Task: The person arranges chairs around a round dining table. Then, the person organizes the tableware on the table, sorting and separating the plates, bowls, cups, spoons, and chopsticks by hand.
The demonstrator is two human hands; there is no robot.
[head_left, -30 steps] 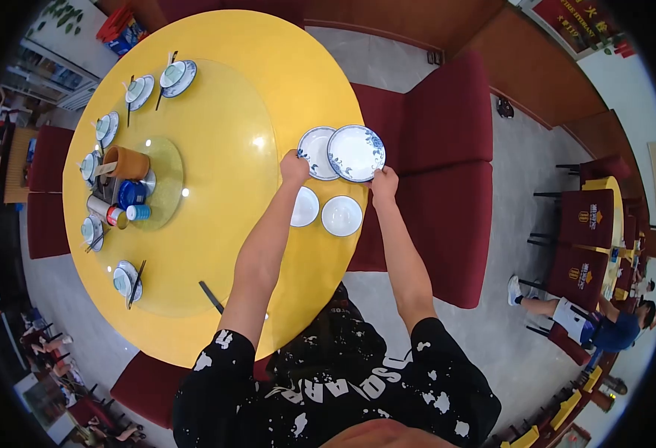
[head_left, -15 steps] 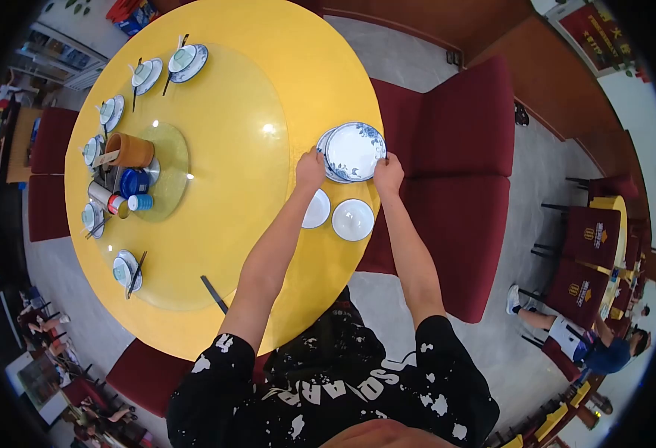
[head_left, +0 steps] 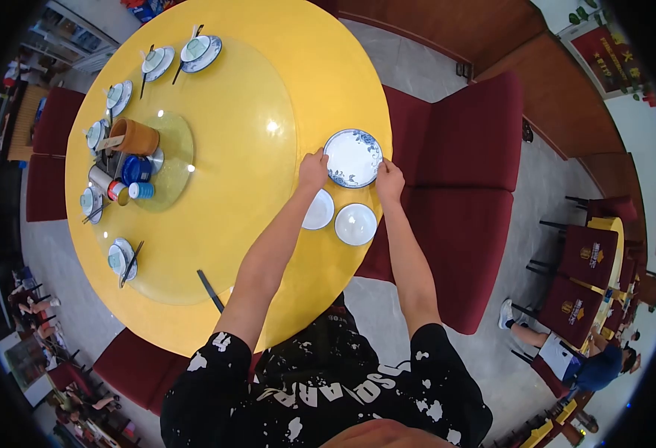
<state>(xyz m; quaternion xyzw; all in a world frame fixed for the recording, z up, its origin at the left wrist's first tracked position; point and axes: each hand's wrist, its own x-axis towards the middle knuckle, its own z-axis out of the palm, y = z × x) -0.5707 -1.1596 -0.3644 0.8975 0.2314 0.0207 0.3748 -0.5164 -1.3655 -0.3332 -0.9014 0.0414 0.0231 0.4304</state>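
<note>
A white plate (head_left: 353, 158) with a blue flower pattern lies flat near the table's right edge, between my hands. From above only the top plate shows; whatever lies under it is hidden. My left hand (head_left: 314, 170) grips the rim on the left side, fingers closed. On the opposite side my right hand (head_left: 391, 181) pinches the rim. Just below the plate are a white bowl (head_left: 356, 224) and another white dish (head_left: 318, 210), partly covered by my left forearm.
Place settings (head_left: 205, 54) line the far side of the round yellow table (head_left: 335, 67). A wooden holder (head_left: 135, 137) and several containers stand on the turntable's centre. Black chopsticks (head_left: 210, 291) lie near my left arm. Dark red chairs (head_left: 455, 209) are beside the table. A person (head_left: 600, 366) sits at right.
The plates were stacked off-centre, with a lower rim showing on the left; now they look lined up as one. My hands stay on the rim, and the view has shifted slightly.
</note>
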